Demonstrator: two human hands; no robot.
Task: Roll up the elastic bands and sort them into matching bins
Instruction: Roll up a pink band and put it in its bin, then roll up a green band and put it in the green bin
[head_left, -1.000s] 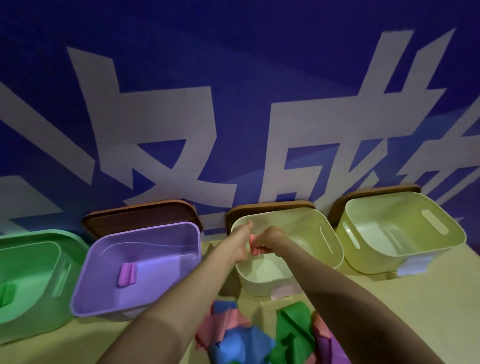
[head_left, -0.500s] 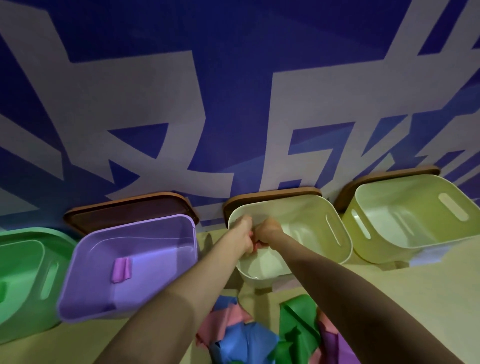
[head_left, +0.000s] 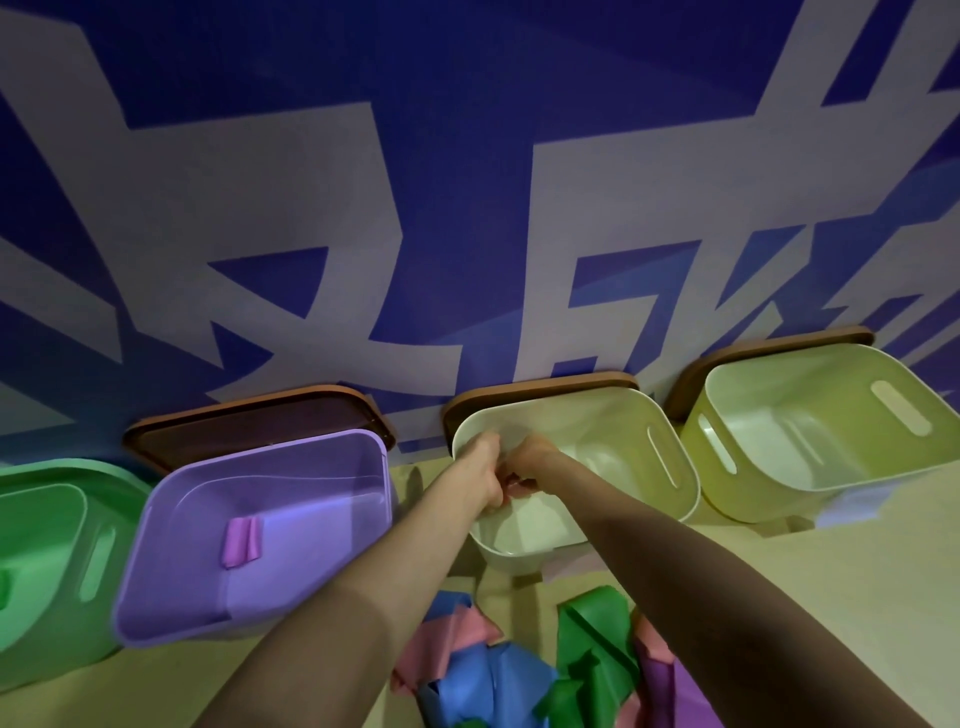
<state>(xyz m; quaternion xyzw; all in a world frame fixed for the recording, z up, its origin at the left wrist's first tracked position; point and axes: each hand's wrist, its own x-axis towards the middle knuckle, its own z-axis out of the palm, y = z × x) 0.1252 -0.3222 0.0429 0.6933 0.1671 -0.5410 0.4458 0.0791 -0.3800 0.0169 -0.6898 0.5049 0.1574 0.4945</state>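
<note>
Left hand (head_left: 480, 475) and right hand (head_left: 532, 460) met knuckle to knuckle, fingers curled, pinching small pink rolled elastic band (head_left: 517, 487) between them. Band sat directly over open cream plastic bin (head_left: 613, 447), drop straight down, both hands equally near.

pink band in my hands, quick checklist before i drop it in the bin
1. Grip: left hand and right hand both pinch the pink band: ok.
2. Roll finished: fingers hide most of the band: cannot tell.
3. Position: both hands are over the opening of the cream bin: ok.
4. Colour match: the bin is cream, and the pinkish patch at its front base is half hidden: cannot tell.
5. Drop spot: the visible floor of the bin shows no other roll: ok.
6. Remaining work: loose bands lie unrolled on the table: not ok.
</note>
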